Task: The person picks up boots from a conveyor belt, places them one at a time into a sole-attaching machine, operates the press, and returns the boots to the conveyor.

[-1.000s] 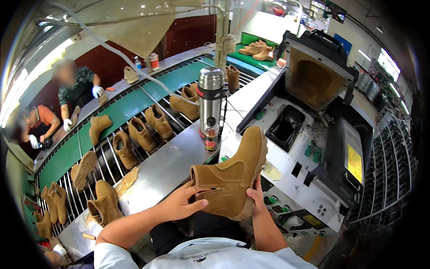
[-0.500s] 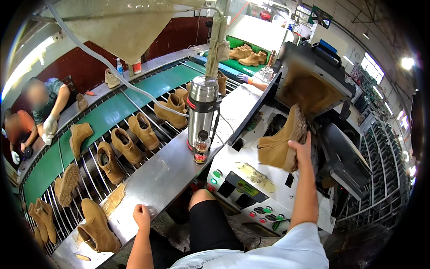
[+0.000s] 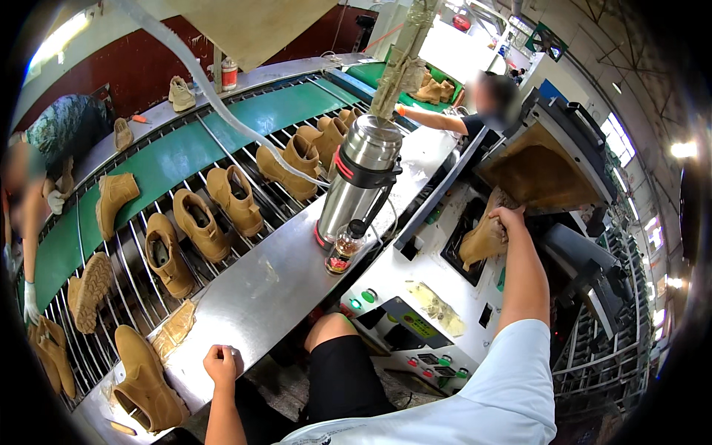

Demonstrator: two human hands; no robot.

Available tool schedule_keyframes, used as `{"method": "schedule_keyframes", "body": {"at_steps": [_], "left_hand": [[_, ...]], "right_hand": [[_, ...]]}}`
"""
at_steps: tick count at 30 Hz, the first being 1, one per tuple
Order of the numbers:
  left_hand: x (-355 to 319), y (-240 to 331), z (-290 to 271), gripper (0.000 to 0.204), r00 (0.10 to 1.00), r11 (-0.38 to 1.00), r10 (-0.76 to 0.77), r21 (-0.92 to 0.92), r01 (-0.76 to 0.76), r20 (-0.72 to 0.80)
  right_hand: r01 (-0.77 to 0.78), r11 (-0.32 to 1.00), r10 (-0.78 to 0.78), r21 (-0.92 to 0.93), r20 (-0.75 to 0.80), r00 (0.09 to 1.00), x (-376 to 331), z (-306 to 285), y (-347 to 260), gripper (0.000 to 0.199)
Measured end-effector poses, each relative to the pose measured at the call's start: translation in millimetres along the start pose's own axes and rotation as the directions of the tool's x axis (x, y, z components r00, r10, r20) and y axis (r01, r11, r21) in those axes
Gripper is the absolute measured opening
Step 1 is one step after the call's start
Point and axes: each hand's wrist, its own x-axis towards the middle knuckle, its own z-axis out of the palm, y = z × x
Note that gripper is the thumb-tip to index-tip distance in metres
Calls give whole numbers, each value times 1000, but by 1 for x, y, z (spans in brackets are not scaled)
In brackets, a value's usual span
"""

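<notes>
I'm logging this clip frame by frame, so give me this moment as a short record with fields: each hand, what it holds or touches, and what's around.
right hand: grips a tan boot, pressing it into the dark opening of the white machine
left hand: closed in a loose fist, holding nothing, at the near edge of the steel counter
nearest to left hand: another tan boot on the counter's corner
on the counter: steel flask, small bottle
beyond: more tan boots on a roller conveyor
</notes>
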Motion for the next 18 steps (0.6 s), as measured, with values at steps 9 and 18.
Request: {"method": "schedule_keyframes", "body": {"at_steps": [9, 18], "left_hand": [[1, -3, -1, 12, 1000, 1000, 5, 7, -5, -16], [0, -1, 0, 15, 997, 996, 43, 82, -38, -56]], "right_hand": [[-144, 983, 159, -117, 130, 979, -19, 33, 29, 107], [307, 897, -208, -320, 306, 929, -123, -5, 5, 86]]}}
